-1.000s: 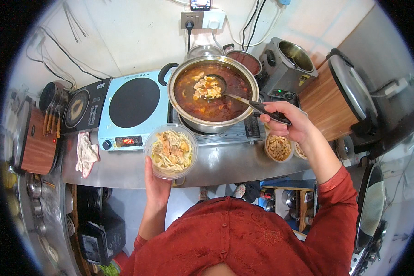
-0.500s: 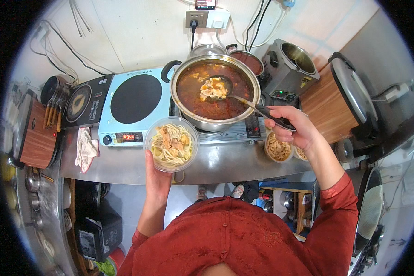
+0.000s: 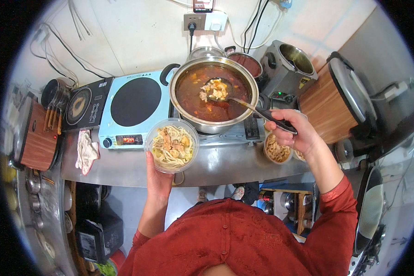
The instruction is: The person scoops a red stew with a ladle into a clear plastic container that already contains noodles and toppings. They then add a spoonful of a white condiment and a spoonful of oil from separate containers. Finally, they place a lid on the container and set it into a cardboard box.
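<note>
My right hand (image 3: 287,127) is closed round the black handle of a ladle (image 3: 246,105). Pale chunks of food (image 3: 215,89) fill its bowl, which sits over the reddish-brown soup in a large steel pot (image 3: 174,98). In my left hand (image 3: 158,174) is a clear round plastic bowl (image 3: 196,146), held at its lower left side in front of the pot. Noodles (image 3: 172,155) lie in that bowl, with brown pieces of meat (image 3: 171,139) on top.
Left of the pot stands a light-blue hot plate (image 3: 106,130) and a black cooktop (image 3: 94,102). A cloth (image 3: 87,151) lies near the counter edge. Right are a tub of pale pieces (image 3: 277,150), a grey cooker (image 3: 280,73) and a wood-patterned container (image 3: 329,108).
The ladle's bowl stands a little clearer of the soup, with its rim more visible. My left hand and the plastic bowl have barely moved.
</note>
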A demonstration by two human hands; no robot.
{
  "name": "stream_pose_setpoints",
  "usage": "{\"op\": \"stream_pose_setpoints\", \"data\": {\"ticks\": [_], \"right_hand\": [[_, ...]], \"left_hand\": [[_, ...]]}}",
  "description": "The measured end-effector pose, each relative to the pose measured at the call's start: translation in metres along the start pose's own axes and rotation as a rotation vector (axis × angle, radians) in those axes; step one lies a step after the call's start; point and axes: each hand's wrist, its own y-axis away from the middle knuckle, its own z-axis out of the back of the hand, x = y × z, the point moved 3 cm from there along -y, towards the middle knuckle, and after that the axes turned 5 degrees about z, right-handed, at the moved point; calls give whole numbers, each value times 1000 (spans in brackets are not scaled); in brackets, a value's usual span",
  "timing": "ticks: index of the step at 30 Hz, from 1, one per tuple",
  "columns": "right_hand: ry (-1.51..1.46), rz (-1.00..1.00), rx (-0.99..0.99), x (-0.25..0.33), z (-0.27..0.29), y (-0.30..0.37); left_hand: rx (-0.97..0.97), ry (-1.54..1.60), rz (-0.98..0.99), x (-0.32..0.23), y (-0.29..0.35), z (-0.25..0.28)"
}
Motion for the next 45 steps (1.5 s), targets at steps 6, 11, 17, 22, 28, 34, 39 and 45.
{"op": "stream_pose_setpoints", "data": {"ticks": [6,11,17,22,28,34,39,45], "right_hand": [[-58,-13,-39,1,4,1],[-41,-51,53,2,-2,6],[-11,-43,-8,12,-21,22],[-28,-117,32,8,-44,41],[38,-207,89,-10,-70,47],[334,-199,144,-25,-92,49],[452,-124,135,-27,-93,46],[529,-81,139,-26,-90,48]], "left_hand": [[-5,19,4,1,1,0],[45,23,0,3,0,-2],[43,3,-35,4,-4,-6],[3,-59,-36,5,-6,1],[-41,35,-56,9,-8,8],[-40,42,-80,7,-4,13],[-13,59,-97,4,1,9],[-25,54,-92,3,2,7]]}}
